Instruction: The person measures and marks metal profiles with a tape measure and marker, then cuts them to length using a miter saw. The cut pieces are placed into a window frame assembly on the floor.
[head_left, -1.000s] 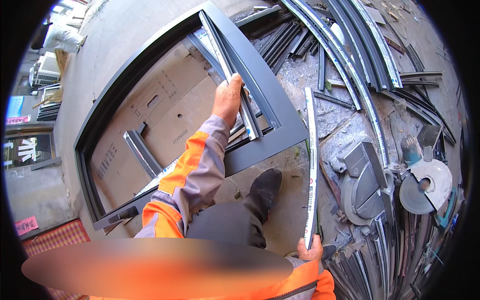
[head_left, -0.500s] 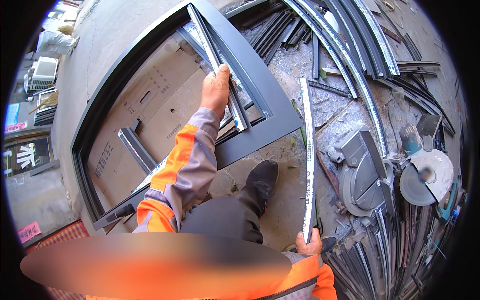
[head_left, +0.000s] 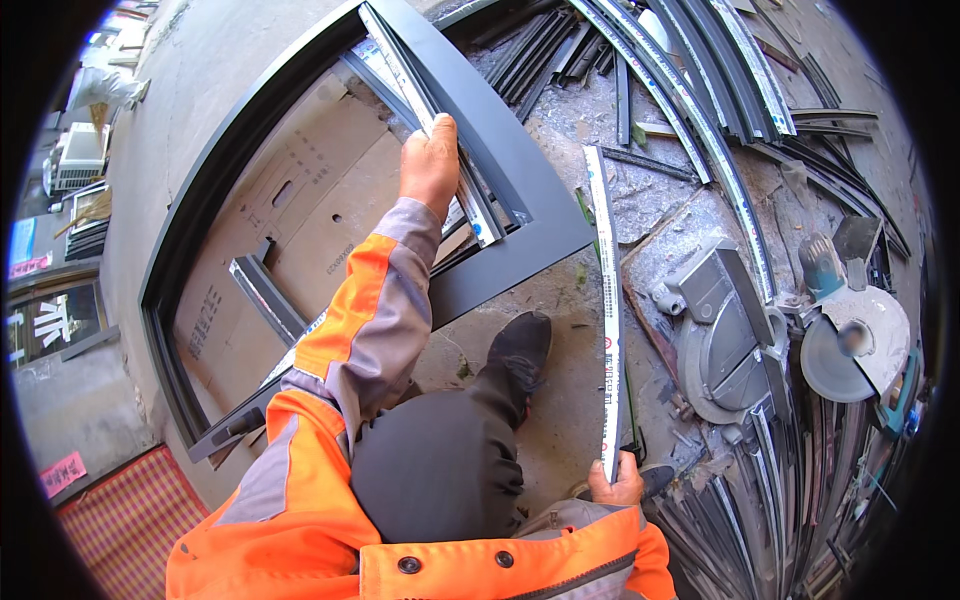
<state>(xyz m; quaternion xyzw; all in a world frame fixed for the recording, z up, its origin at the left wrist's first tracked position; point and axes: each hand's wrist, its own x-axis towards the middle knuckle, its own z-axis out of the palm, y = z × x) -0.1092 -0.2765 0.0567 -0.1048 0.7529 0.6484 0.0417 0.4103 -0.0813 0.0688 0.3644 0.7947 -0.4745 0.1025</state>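
My left grip [head_left: 430, 165] is closed around the middle of a dark strip [head_left: 478, 212], slanting inside the right side of a grey frame [head_left: 500, 110]. My right grip [head_left: 620, 480], nearer, holds the near end of a pale-faced strip [head_left: 608, 300], outside the frame. Neither looks seated yet. Inside, left, lies a short piece [head_left: 268, 300].

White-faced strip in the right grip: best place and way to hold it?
Probably mid-length on the white-faced strip, coming from the right, away from the dark arched frame, closing across its narrow width. It's long and slender, and the right grip has only the near end, so mid-length should balance better.
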